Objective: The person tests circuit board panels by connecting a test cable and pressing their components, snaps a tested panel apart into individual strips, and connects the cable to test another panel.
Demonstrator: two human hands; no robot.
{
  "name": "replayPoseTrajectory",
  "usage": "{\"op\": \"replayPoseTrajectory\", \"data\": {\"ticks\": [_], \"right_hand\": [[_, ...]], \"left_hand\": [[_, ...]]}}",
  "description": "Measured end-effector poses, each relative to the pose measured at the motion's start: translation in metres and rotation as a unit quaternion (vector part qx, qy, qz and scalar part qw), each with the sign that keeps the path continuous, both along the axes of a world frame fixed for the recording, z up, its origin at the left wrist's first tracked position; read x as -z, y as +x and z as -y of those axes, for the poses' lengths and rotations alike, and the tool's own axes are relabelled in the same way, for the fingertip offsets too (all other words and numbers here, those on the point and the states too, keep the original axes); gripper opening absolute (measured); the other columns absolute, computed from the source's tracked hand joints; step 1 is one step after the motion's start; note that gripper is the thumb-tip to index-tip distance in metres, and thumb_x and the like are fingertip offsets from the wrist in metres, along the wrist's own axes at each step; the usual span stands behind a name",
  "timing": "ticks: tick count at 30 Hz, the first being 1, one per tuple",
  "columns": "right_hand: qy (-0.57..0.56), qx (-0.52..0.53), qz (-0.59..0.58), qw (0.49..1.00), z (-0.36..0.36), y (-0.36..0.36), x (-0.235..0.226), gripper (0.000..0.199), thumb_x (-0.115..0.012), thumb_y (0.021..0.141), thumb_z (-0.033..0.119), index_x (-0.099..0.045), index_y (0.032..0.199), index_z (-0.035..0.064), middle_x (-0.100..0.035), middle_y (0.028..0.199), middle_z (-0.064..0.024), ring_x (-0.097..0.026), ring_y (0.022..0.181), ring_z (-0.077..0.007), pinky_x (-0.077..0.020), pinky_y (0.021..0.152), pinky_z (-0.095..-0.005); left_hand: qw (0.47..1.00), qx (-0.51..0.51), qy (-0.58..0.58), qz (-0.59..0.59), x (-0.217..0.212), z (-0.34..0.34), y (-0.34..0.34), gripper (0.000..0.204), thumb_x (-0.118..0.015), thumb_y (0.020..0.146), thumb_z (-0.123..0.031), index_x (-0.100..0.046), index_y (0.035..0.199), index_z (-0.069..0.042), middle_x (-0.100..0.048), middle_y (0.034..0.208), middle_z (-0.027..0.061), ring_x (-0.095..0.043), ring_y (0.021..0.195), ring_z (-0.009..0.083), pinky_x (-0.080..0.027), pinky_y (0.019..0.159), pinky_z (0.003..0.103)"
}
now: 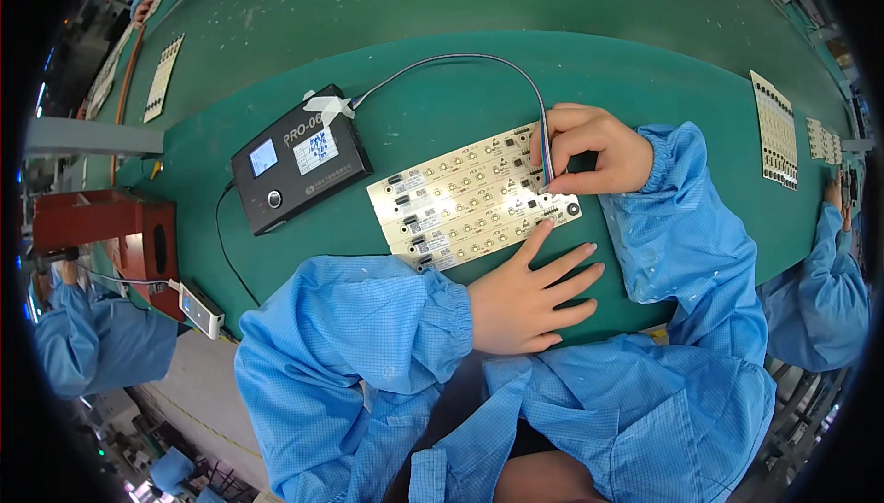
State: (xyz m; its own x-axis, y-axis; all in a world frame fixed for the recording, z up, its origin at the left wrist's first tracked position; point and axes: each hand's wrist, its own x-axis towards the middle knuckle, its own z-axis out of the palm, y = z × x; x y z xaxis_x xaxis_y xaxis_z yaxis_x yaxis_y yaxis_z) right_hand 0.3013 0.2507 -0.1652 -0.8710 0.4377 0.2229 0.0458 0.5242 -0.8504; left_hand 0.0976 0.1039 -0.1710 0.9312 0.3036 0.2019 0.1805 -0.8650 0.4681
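A cream-white panel of circuit boards (451,199), in several joined strips, lies slanted on the green mat. My right hand (599,148) pinches the end of a multicoloured ribbon cable (545,125) against the panel's right end; the fingers hide the cable's tip. From there the cable arches left to a black box-shaped programmer (299,160) with a small lit screen, a printed label and a round button. My left hand (529,305) is spread out at the panel's near edge, its uppermost fingertip touching the lower right part.
Another board panel (775,130) lies at the right, with a smaller one (822,141) beyond. A further panel (164,77) is at far left. A red-brown metal stand (138,250) and white handheld device (198,309) are at left. Blue-sleeved co-workers (820,291) work on both sides.
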Motion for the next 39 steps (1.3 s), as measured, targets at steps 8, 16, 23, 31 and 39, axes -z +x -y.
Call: {"op": "replayPoseTrajectory", "data": {"ticks": [8, 16, 23, 31, 39], "right_hand": [[0.024, -0.012, 0.018, 0.999, 0.000, -0.001, -0.002, 0.013, -0.080, 0.076, 0.006, -0.067, 0.077, 0.0050, -0.066, 0.099, -0.0117, -0.060, 0.094, -0.0265, -0.0452, 0.081, -0.0387], [0.035, -0.017, 0.020, 0.999, 0.005, -0.002, -0.002, 0.013, -0.080, 0.076, 0.008, -0.067, 0.076, 0.0061, -0.066, 0.100, -0.0082, -0.058, 0.094, -0.0255, -0.0431, 0.081, -0.0377], [0.053, 0.019, 0.025, 0.998, 0.014, -0.002, -0.002, 0.015, -0.080, 0.075, 0.008, -0.066, 0.074, 0.0068, -0.065, 0.103, -0.0080, -0.057, 0.094, -0.0254, -0.0425, 0.082, -0.0370], [0.109, 0.120, 0.020, 0.987, 0.034, 0.009, 0.006, 0.012, -0.078, 0.078, 0.010, -0.067, 0.080, 0.0067, -0.065, 0.103, -0.0098, -0.058, 0.091, -0.0267, -0.0434, 0.079, -0.0385], [0.142, 0.093, -0.109, 0.979, 0.010, 0.007, 0.032, 0.016, -0.076, 0.080, 0.016, -0.063, 0.077, 0.0087, -0.061, 0.095, -0.0084, -0.059, 0.086, -0.0294, -0.0461, 0.073, -0.0405]], "left_hand": [[1.000, 0.000, 0.006, 0.004, 0.003, 0.001, -0.001, 0.054, -0.066, 0.082, -0.046, -0.057, 0.126, -0.015, -0.043, 0.146, 0.0146, -0.032, 0.142, 0.0348, -0.015, 0.110, 0.075], [1.000, 0.010, -0.001, -0.005, 0.006, 0.006, -0.002, 0.058, -0.066, 0.081, -0.045, -0.052, 0.131, -0.017, -0.037, 0.151, 0.0131, -0.029, 0.143, 0.0340, -0.017, 0.106, 0.077], [1.000, 0.009, -0.003, 0.002, 0.008, 0.006, -0.003, 0.057, -0.065, 0.082, -0.045, -0.052, 0.130, -0.017, -0.037, 0.151, 0.0134, -0.029, 0.143, 0.0339, -0.017, 0.106, 0.077], [1.000, 0.023, 0.020, -0.005, 0.011, -0.007, 0.001, 0.056, -0.063, 0.083, -0.044, -0.053, 0.131, -0.017, -0.038, 0.151, 0.0134, -0.030, 0.143, 0.0332, -0.019, 0.105, 0.076], [0.997, 0.000, 0.024, -0.070, -0.007, -0.021, 0.014, 0.053, -0.066, 0.081, -0.044, -0.060, 0.127, -0.019, -0.045, 0.145, 0.0143, -0.036, 0.137, 0.0352, -0.023, 0.098, 0.076]]}}
